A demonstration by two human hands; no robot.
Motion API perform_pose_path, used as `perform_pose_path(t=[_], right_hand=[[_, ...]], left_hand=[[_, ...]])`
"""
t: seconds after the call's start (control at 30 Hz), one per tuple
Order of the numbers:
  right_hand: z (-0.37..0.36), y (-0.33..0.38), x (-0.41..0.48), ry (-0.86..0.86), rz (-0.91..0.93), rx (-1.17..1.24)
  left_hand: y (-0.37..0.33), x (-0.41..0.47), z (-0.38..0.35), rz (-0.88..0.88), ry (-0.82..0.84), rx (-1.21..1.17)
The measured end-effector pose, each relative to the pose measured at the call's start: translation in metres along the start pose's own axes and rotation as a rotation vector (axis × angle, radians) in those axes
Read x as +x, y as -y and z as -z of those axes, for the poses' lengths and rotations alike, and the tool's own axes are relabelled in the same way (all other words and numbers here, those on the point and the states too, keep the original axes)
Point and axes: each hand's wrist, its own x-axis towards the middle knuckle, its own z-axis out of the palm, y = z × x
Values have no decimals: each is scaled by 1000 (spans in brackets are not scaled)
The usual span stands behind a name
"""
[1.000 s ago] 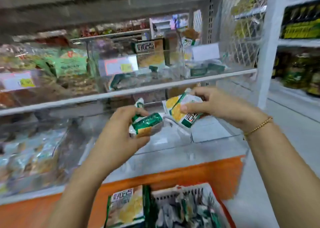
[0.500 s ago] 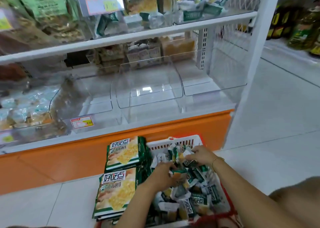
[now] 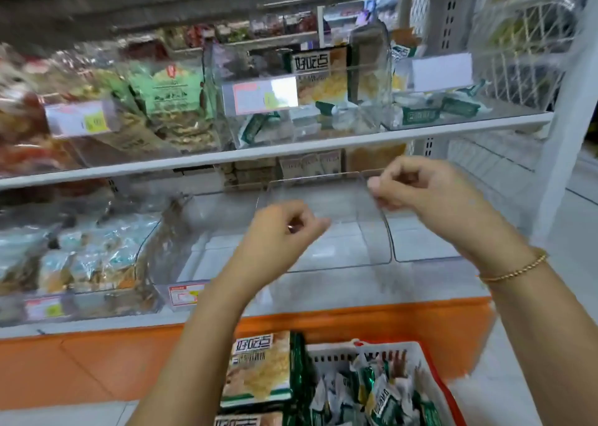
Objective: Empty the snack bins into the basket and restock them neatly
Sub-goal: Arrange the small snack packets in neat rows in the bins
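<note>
- Snack bins: clear centre bin (image 3: 330, 241) sits on the lower shelf, mid-frame, with no packets visible in it. A similar clear bin (image 3: 420, 241) is just right of it.
- Left grip (image 3: 281, 228): fingers curled tight at the centre bin's left front. Can't tell if it pinches the clear wall.
- Right grip (image 3: 420, 189): fingers curled and narrow, fingertips at the bin's right wall edge. Contact unclear because of blur. Gold bracelet (image 3: 514, 268) on the wrist.
- Basket (image 3: 336, 356): bottom right of frame, on the floor below the bins, white lattice wall with a red rim, piled with small green-and-white snack packets (image 3: 378, 396).
- Large green-edged packs (image 3: 259, 367) are stacked touching the basket's left side.
- Left bin (image 3: 81, 254) on the same shelf holds mixed packets.
- Upper shelf (image 3: 291, 147): bins with packets and price tags.
- Orange base panel (image 3: 97, 361) sits under the lower shelf.
</note>
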Motion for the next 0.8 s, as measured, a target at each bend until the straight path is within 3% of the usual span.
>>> perform_pose_path(t=[0.13,0.27,0.33,0.43,0.57,0.7,0.8], right_hand=[[8,60,67,-91,241,-264],[12,93,133,-129,377,-504],[16,99,165,-44,328,-634],[17,98,204,217,134,-701],[13,96,225,535,-74,-758],[15,97,223,574,-60,-888],[22,98,221,559,-21,-905]], left_hand=[[-35,67,91,-203,-195,82],[-50,127,140,-207,-227,287],[-53,156,154,-106,-56,429],[-54,195,155,142,285,652],[-62,237,139,416,473,626],[-67,255,128,587,665,688],[-60,259,122,655,846,576]])
